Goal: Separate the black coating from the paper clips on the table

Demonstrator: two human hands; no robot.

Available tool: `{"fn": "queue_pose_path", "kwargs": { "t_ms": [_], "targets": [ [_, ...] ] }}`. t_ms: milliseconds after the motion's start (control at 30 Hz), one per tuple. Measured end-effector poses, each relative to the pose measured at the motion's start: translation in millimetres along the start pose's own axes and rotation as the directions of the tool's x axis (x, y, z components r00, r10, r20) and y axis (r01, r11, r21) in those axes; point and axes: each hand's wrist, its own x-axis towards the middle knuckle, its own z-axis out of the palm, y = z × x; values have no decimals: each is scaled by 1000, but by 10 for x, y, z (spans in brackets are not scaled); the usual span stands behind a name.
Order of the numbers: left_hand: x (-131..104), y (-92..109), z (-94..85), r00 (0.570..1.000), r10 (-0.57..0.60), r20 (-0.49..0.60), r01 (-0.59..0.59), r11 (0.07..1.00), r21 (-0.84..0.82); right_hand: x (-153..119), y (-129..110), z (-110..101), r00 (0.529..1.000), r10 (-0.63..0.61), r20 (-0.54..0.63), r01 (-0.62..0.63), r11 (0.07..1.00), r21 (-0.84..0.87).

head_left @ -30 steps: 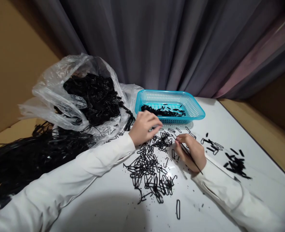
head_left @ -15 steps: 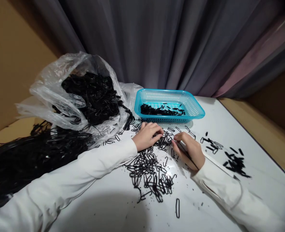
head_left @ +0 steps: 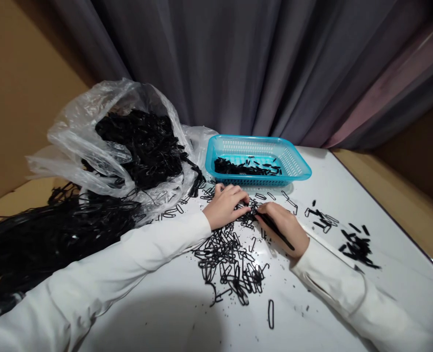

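My right hand is closed round a slim black tweezer-like tool, which slants across the palm with its tip toward my left fingers. Just left of it, my left hand rests palm down with thumb and forefinger drawn together. Whatever those fingers pinch is too small and hidden to make out. Beneath and between both hands lie many thin black loops, and more of them form a loose heap nearer to me. A single long loop lies apart at the front.
Behind my hands stands a blue plastic basket with small black pieces inside. On the left, a clear plastic bag holds tangled black strips, beside a black strand pile. A small pile of short black pieces lies right on the white table.
My right hand has turned and shifted slightly left, bringing the black tool's tip up close to my left fingers. The left hand stays nearly where it was.
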Motion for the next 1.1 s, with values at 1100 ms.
{"fn": "queue_pose_path", "kwargs": {
  "t_ms": [1100],
  "targets": [
    [11, -17, -17, 994, -58, -88, 42, 984, -176, -14, -46, -16, 982, -14, -186, 25, 998, 57]
  ]
}}
